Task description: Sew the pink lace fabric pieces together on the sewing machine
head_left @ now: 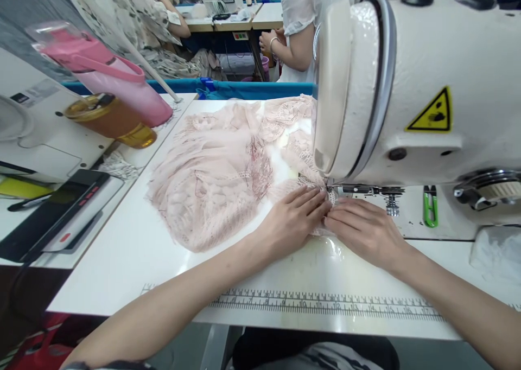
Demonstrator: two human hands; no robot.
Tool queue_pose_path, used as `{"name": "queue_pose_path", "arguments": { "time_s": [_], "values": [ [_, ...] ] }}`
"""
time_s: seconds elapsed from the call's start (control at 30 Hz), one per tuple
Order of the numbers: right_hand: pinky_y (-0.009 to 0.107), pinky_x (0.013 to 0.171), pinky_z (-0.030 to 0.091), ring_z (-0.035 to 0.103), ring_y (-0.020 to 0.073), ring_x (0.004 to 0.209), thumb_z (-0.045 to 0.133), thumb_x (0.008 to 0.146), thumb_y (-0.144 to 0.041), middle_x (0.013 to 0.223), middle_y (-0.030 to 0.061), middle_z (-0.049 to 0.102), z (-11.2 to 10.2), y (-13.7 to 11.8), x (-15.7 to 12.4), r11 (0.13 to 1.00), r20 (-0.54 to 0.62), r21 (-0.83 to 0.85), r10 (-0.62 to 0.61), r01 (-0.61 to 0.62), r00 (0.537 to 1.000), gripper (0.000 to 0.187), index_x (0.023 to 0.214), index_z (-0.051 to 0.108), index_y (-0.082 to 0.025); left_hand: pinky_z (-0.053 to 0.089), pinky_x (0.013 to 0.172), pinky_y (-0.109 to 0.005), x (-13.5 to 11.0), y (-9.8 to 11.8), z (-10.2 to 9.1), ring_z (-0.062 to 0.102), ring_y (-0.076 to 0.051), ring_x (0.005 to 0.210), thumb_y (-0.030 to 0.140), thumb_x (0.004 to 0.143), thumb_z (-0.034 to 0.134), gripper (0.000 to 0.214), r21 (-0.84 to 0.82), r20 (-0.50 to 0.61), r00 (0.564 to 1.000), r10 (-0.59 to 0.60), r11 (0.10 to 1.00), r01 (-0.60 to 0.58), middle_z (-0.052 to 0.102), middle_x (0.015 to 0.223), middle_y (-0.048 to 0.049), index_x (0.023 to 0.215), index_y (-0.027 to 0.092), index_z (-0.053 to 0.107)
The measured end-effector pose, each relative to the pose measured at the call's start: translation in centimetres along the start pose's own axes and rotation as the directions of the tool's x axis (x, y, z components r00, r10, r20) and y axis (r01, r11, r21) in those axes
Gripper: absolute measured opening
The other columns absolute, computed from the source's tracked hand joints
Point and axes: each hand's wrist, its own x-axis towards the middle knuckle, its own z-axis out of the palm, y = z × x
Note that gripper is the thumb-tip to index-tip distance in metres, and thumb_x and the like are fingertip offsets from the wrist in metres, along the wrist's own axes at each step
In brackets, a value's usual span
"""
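Observation:
A pale pink lace garment (220, 174) lies spread on the white sewing table (122, 261). Its near edge runs under the head of a cream sewing machine (411, 82). My left hand (291, 218) lies flat on the lace, fingers stretched out toward the needle area. My right hand (364, 229) rests palm down beside it, fingers extended and pressing the lace edge just in front of the presser foot (391, 203). The fingertips of both hands nearly meet. The needle itself is hidden behind the machine head.
Green thread snips (430, 207) lie on the machine bed. A printed ruler (325, 304) runs along the table's front edge. At left stand a pink bottle (109, 74), an amber cup (109, 119) and a control panel (69, 210). Other people work at tables behind.

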Motion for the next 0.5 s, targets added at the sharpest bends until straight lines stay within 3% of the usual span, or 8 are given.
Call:
{"name": "queue_pose_path", "arguments": {
  "time_s": [0.17, 0.5],
  "values": [
    [0.029, 0.087, 0.054, 0.063, 0.0157, 0.096, 0.055, 0.083, -0.003, 0.093, 0.0016, 0.072, 0.1, -0.2, 0.0, 1.0, -0.007, -0.005, -0.007, 0.007, 1.0, 0.017, 0.09, 0.064, -0.015, 0.034, 0.114, -0.039, 0.0, -0.3, -0.1, 0.048, -0.023, 0.129, 0.02, 0.092, 0.042, 0.041, 0.004, 0.005, 1.0, 0.007, 1.0, -0.007, 0.053, 0.137, -0.0106, 0.131, 0.01, 0.053],
    [0.027, 0.075, 0.057, 0.065, 0.0162, 0.088, 0.055, 0.083, -0.001, 0.088, 0.004, 0.072, 0.2, -0.9, 1.0, 0.998, -0.035, -0.032, -0.057, 0.055, 0.998, 0.017, 0.09, 0.067, -0.011, 0.031, 0.115, -0.042, -0.2, -1.9, -0.3, 0.043, -0.022, 0.133, 0.018, 0.086, 0.05, 0.049, -0.102, 0.031, 0.997, 0.07, 0.993, -0.066, 0.049, 0.14, -0.0103, 0.134, 0.01, 0.049]
  ]
}}
